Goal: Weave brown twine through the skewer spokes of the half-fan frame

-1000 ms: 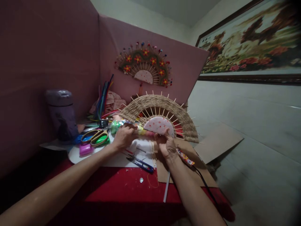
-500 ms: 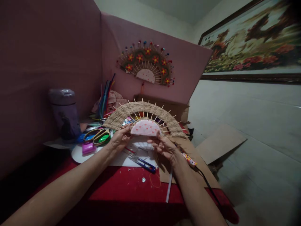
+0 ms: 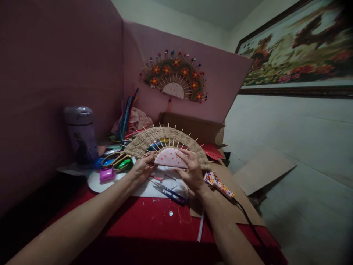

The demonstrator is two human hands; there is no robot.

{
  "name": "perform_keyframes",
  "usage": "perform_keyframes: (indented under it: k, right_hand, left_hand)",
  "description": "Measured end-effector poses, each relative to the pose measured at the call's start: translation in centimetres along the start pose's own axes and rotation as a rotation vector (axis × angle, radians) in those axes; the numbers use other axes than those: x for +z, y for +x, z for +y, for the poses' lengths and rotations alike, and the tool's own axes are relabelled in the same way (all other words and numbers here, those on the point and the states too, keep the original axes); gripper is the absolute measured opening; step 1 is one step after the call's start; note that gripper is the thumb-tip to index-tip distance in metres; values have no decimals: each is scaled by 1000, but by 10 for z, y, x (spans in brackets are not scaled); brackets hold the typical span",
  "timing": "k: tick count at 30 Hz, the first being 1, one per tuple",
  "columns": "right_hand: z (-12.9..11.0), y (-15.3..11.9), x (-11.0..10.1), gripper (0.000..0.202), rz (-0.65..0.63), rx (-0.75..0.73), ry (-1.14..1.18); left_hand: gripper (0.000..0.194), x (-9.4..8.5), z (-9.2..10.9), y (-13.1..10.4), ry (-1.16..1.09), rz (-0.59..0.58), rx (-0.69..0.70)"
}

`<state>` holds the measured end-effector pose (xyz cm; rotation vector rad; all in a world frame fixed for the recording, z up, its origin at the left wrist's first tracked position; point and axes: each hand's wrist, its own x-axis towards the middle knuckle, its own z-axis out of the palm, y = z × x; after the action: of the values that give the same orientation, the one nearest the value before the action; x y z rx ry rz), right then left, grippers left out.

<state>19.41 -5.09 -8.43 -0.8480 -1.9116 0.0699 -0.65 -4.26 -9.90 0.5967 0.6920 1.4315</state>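
Note:
Between my hands is a half-round hand fan made of a woven straw-coloured band point(image 3: 168, 131) on thin sticks, whose tips poke out past its outer edge. At its bottom centre sits a pale pink half-circle base point(image 3: 167, 158) with red dots. My left hand point(image 3: 143, 168) is closed on the left corner of this base. On the right end, my right hand point(image 3: 191, 171) grips the base with fingers over its front face and the thumb along the lower edge. Dark blue thread snips point(image 3: 173, 195) lie on white paper below the fan.
Gold-handled scissors point(image 3: 117, 162), a purple packet point(image 3: 107, 175) and a lilac tumbler point(image 3: 81, 136) stand left. A corded, patterned glue gun point(image 3: 222, 187) lies on cardboard at right, near a clear glue stick point(image 3: 200, 226). A decorated fan point(image 3: 175, 75) hangs on the pink board behind.
My right hand has shifted up from the base's lower edge, laying its fingers over the front. The fan sits slightly lower in view and its right side has dipped.

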Motion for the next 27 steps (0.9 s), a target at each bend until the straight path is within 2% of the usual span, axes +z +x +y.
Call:
perform_keyframes:
  k: [2,5,11,13,16,17,19,20,21,23,25,27]
  right_hand:
    - [2,-1,6,71,-137,-63,-222]
    - [5,-1,20,80,-278,-98,-466]
    - [13,0,42,54,-243,-124,-743]
    - [12,1,42,54,-242,-143,-757]
    - [11,3,39,57,-241,-126,-746]
    - [10,3,37,57,-238,-118,-739]
    - [11,4,36,57,-224,-111,-726]
    - [11,4,36,58,-216,-112,-720]
    - [12,4,36,58,-208,-114,-715]
    - [14,3,37,58,-200,-114,-707]
    - [15,3,37,58,-200,-110,-700]
    - [16,2,37,58,-208,-109,-695]
  left_hand:
    - [13,1,1,-2,2,-16,-3]
    - [13,2,2,-4,16,-19,-7]
    - [11,5,-1,-9,93,0,44]
    - [15,3,1,-16,311,-23,74]
    - [14,-6,15,-34,917,-42,179]
    - [11,-12,22,-42,1161,-11,288]
    - [22,-23,39,-56,1600,66,533]
    - [27,-29,46,-61,1784,112,607]
    - [29,-35,53,-64,1944,149,618]
    - [35,-45,61,-67,2163,200,540]
    - [34,-52,65,-64,2259,191,485]
    - [28,-55,68,-58,2244,176,465]
